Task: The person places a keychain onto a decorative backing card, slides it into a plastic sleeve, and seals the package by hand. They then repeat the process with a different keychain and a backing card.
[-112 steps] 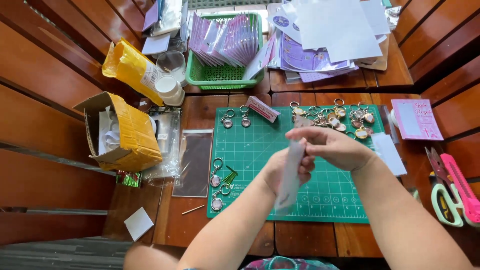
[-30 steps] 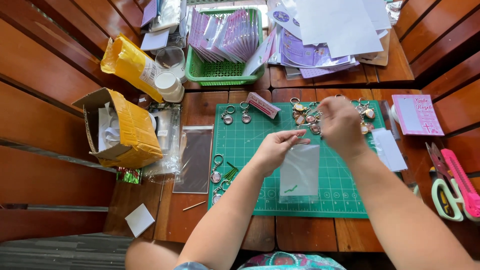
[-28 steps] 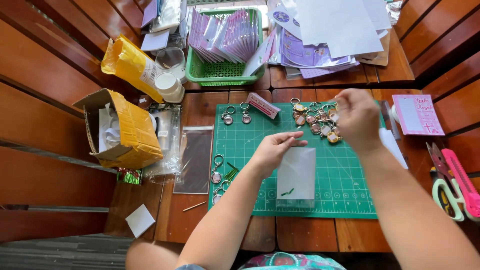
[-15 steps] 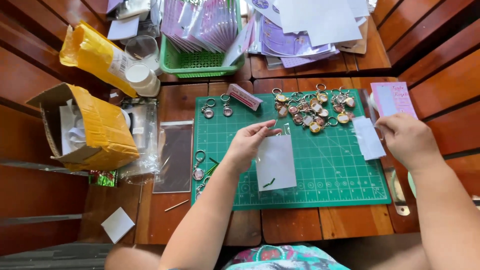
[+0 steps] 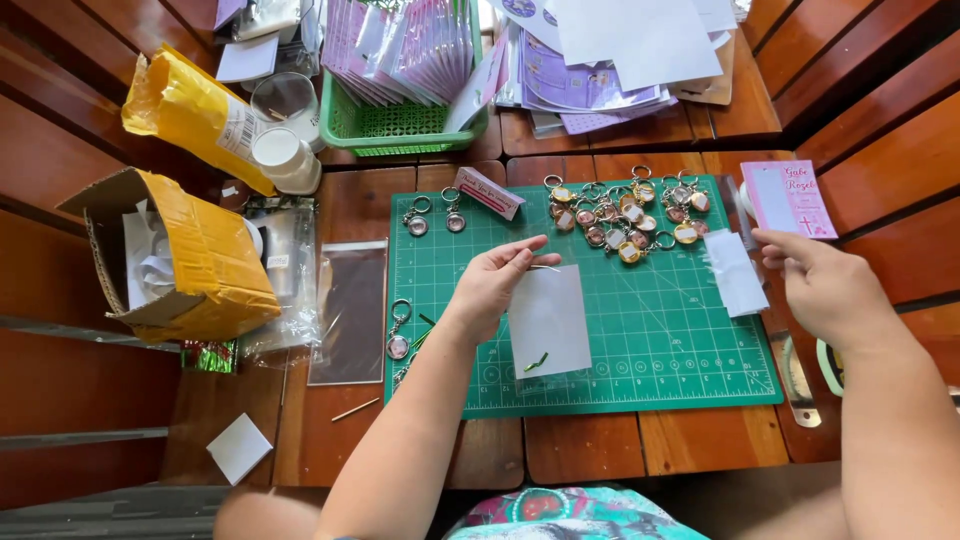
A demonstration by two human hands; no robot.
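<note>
My left hand (image 5: 495,285) pinches the top edge of a small clear plastic bag (image 5: 549,320) that hangs over the green cutting mat (image 5: 640,350). A small green twist lies in the bag's lower part. My right hand (image 5: 825,285) hovers at the mat's right edge with its fingers loosely curled, close to a pink card (image 5: 788,198) and a small stack of clear bags (image 5: 733,272). It holds nothing that I can see. A heap of round keychains (image 5: 625,215) lies at the mat's far side.
A green basket (image 5: 400,125) of packed cards stands at the back, beside loose paper sheets (image 5: 620,50). At the left are a torn cardboard box (image 5: 180,260), a yellow mailer (image 5: 190,115) and an empty clear sleeve (image 5: 350,310). Loose keyrings (image 5: 400,330) lie at the mat's left edge.
My right hand left the keychain heap and swung right toward the pink card. My left hand kept hold of the clear bag, which now hangs lower over the mat.
</note>
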